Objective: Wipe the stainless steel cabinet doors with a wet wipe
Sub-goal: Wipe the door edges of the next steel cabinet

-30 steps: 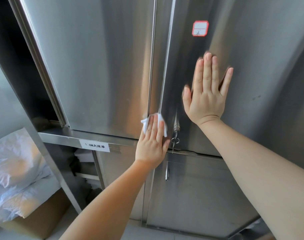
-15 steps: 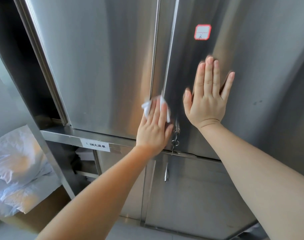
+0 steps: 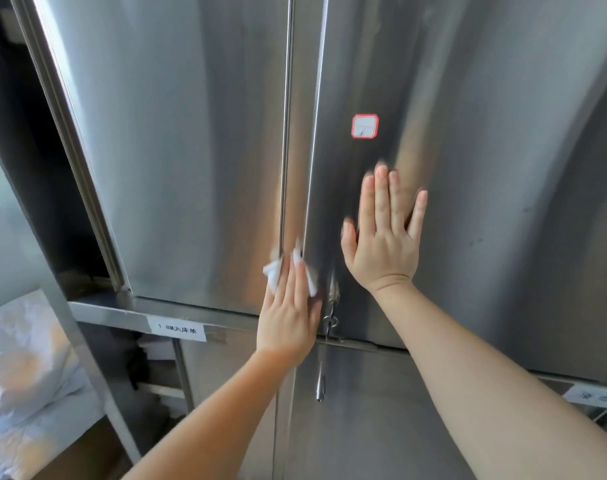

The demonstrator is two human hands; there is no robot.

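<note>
**Wiping along the seam between two upper cabinet doors**

At far left, bagged white linen [image 3: 21, 358] lies in an open compartment, beside a dark gap where the left upper door [image 3: 177, 150] stands clear of the frame. Below that door, a paper label [image 3: 182, 331] is fixed to the shelf edge. The left hand [image 3: 288, 320] presses the wet wipe [image 3: 274, 273] flat against the steel at the vertical seam, near the lower edge of the doors; its fingers lie straight over the wipe rather than curled round it, which spreads pressure across the cloth. Just right of it, the latch [image 3: 331, 306] with its small ring projects from the right upper door [image 3: 468, 168] and is the likeliest snag for the wipe. The right hand [image 3: 381, 247] rests palm-flat and empty, fingers extended, on this door, probably to brace it shut against the wiping force. Above it sits a red-bordered sticker [image 3: 364, 126]. A lower door handle [image 3: 320, 382] hangs beneath the latch.
</note>
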